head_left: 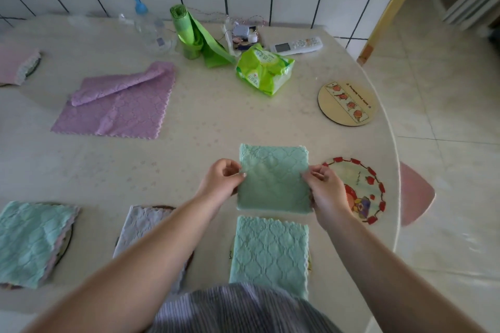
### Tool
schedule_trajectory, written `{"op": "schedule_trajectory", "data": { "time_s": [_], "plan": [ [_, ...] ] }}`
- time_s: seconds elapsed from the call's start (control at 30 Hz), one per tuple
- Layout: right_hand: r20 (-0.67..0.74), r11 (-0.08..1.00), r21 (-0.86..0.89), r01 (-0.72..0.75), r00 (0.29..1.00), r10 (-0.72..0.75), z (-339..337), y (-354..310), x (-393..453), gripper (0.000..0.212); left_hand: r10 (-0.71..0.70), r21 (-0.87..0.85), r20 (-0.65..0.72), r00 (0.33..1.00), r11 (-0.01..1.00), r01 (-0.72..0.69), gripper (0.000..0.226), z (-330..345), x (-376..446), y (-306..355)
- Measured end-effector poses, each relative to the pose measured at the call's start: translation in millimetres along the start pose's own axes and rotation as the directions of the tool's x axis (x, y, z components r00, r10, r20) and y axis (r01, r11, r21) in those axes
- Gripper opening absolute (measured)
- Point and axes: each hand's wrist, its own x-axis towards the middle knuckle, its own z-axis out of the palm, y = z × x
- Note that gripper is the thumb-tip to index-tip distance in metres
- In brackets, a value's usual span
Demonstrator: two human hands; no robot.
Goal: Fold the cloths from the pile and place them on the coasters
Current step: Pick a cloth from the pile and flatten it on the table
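Head view: the left hand (pixel 223 180) pinches the left edge of a folded green cloth (pixel 273 178), thumb and fingers curled onto the fabric. The right hand (pixel 326 192) grips the right edge of the same cloth in like manner. The cloth is folded to a near square and sits between the hands on or just above the table (pixel 216 121); contact with the surface cannot be told. Just right of it, partly behind the right hand, lies a bare round coaster with a red border (pixel 362 184). A second bare coaster, wooden with a picture strip (pixel 347 103), lies farther back near the table edge.

Nearer the person, a folded green cloth on a coaster (pixel 269 254) lies just below the held one, its coaster almost wholly covered. To the left, a folded white cloth (pixel 143 224) covers another coaster, partly hidden by the left forearm. At far left, a folded stack with a green top (pixel 32 240) rests on a coaster. At the left back edge, a folded pink cloth (pixel 13 63) sits on a coaster.

An unfolded purple cloth (pixel 116 105) lies spread at mid-left, one edge rolled over.

Along the wall stand a spray bottle (pixel 148 24), a roll of green bags (pixel 192 35), a green tissue pack (pixel 263 70) and a remote control (pixel 296 45)
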Motion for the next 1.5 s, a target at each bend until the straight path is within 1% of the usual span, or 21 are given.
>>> {"op": "schedule_trajectory", "data": {
  "time_s": [0.07, 0.1, 0.2, 0.4, 0.47, 0.6, 0.8, 0.87, 1.0, 1.1, 1.13, 1.17, 1.2, 1.23, 1.27, 1.3, 1.33, 1.37, 1.4, 1.43, 1.5],
  "plan": [
    [-0.028, 1.000, 0.020, 0.015, 0.999, -0.015, -25, 10, -5, 0.004, -0.006, 0.046, 0.093, 0.996, 0.999, 0.002, 0.013, 20, -10, -3],
    [-0.044, 0.999, 0.035, 0.022, 0.999, -0.021, -37, 15, -7, 0.004, -0.011, 0.068, 0.134, 0.991, 0.998, 0.002, 0.014, 30, -15, -4],
    [-0.086, 0.998, 0.063, 0.031, 0.996, -0.025, -71, 30, -11, 0.015, -0.020, 0.105, 0.226, 0.974, 0.994, -0.003, 0.017, 62, -27, -9],
    [-0.147, 0.992, -0.072, 0.100, 0.983, -0.109, -119, 44, -7, 0.029, -0.020, 0.208, 0.341, 0.940, 0.976, -0.055, 0.023, 106, -37, -10],
    [-0.153, 0.984, -0.106, 0.146, 0.975, -0.162, -127, 44, 0, 0.033, -0.020, 0.260, 0.374, 0.927, 0.962, -0.084, 0.026, 113, -34, -5],
    [-0.149, 0.955, -0.178, 0.237, 0.953, -0.264, -131, 41, 18, 0.034, 0.003, 0.347, 0.402, 0.916, 0.925, -0.155, 0.034, 120, -22, 4],
    [-0.154, 0.910, -0.304, 0.281, 0.928, -0.339, -133, 35, 30, 0.039, 0.009, 0.406, 0.429, 0.903, 0.891, -0.202, 0.039, 135, -7, 9],
    [-0.163, 0.907, -0.316, 0.280, 0.925, -0.343, -137, 37, 32, 0.042, 0.007, 0.427, 0.438, 0.899, 0.878, -0.214, 0.040, 140, -4, 7],
    [-0.199, 0.929, -0.288, 0.232, 0.934, -0.296, -142, 42, 38, 0.043, 0.007, 0.462, 0.437, 0.900, 0.856, -0.231, 0.045, 147, -1, 4],
    [-0.190, 0.928, -0.290, 0.234, 0.936, -0.295, -143, 43, 42, 0.045, 0.028, 0.475, 0.434, 0.900, 0.842, -0.256, 0.045, 150, -1, 3],
    [-0.181, 0.921, -0.305, 0.242, 0.935, -0.306, -144, 44, 42, 0.046, 0.060, 0.502, 0.435, 0.898, 0.812, -0.298, 0.044, 151, -2, 3],
    [-0.172, 0.905, -0.341, 0.256, 0.929, -0.328, -144, 45, 41, 0.048, 0.116, 0.552, 0.431, 0.895, 0.751, -0.363, 0.044, 151, -2, 3],
    [-0.163, 0.871, -0.403, 0.282, 0.914, -0.372, -143, 47, 40, 0.048, 0.199, 0.617, 0.432, 0.880, 0.647, -0.449, 0.045, 150, -4, 2],
    [-0.142, 0.806, -0.493, 0.328, 0.883, -0.447, -143, 48, 38, 0.047, 0.292, 0.675, 0.460, 0.839, 0.498, -0.544, 0.046, 150, -5, 1],
    [-0.087, 0.701, -0.596, 0.392, 0.836, -0.542, -141, 49, 36, 0.046, 0.362, 0.703, 0.524, 0.771, 0.326, -0.632, 0.048, 150, -6, -1],
    [0.009, 0.568, -0.691, 0.447, 0.791, -0.612, -139, 50, 35, 0.046, 0.388, 0.698, 0.606, 0.695, 0.161, -0.698, 0.051, 151, -5, -2],
    [0.122, 0.437, -0.764, 0.475, 0.771, -0.625, -137, 51, 35, 0.048, 0.373, 0.676, 0.676, 0.636, 0.029, -0.736, 0.054, 153, -5, -4],
    [0.220, 0.332, -0.813, 0.478, 0.780, -0.586, -134, 51, 35, 0.051, 0.331, 0.663, 0.719, 0.611, -0.062, -0.746, 0.058, 156, -4, -6],
    [0.278, 0.261, -0.847, 0.463, 0.804, -0.525, -132, 53, 35, 0.055, 0.276, 0.669, 0.732, 0.623, -0.124, -0.732, 0.064, 158, -3, -8],
    [0.299, 0.214, -0.873, 0.439, 0.827, -0.475, -131, 57, 35, 0.058, 0.213, 0.692, 0.721, 0.660, -0.169, -0.702, 0.070, 159, -2, -10],
    [0.295, 0.158, -0.905, 0.395, 0.851, -0.435, -131, 64, 34, 0.064, 0.116, 0.729, 0.677, 0.726, -0.233, -0.643, 0.076, 158, 1, -14]
  ]
}}
